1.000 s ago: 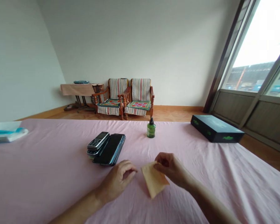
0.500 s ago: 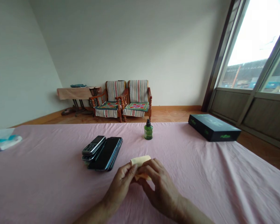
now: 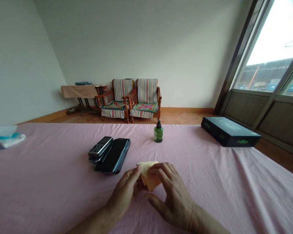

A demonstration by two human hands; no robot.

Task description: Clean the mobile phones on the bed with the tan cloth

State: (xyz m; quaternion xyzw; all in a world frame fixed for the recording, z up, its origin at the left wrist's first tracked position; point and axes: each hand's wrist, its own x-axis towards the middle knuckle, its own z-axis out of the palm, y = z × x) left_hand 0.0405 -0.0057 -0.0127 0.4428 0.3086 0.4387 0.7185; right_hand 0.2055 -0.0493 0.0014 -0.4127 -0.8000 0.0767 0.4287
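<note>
Two hands on the yellow cloth [image 3: 148, 177] now, and its face has just opened out flatter between them; that, I'd judge, leaves the left steadying while the right is free to press and shape it. The left hand [image 3: 125, 187] has it pinched at the near-left edge, thumb on top and fingers beneath. Over on the other side, the right hand [image 3: 173, 191] lays its fingertips across the top, thumb spread clear, so no clamp there. The cloth sits low and central, just above the pink bedspread [image 3: 217, 198] (whether any of it touches down, I can't tell). And compare: a second ago it dangled from the right hand alone, the left holding nothing; half a second ago it was rolled up small under both. No shift from the stacked phones [image 3: 114, 155], left, the green bottle [image 3: 158, 134], beyond, or the black box [image 3: 230, 131], far right.
</note>
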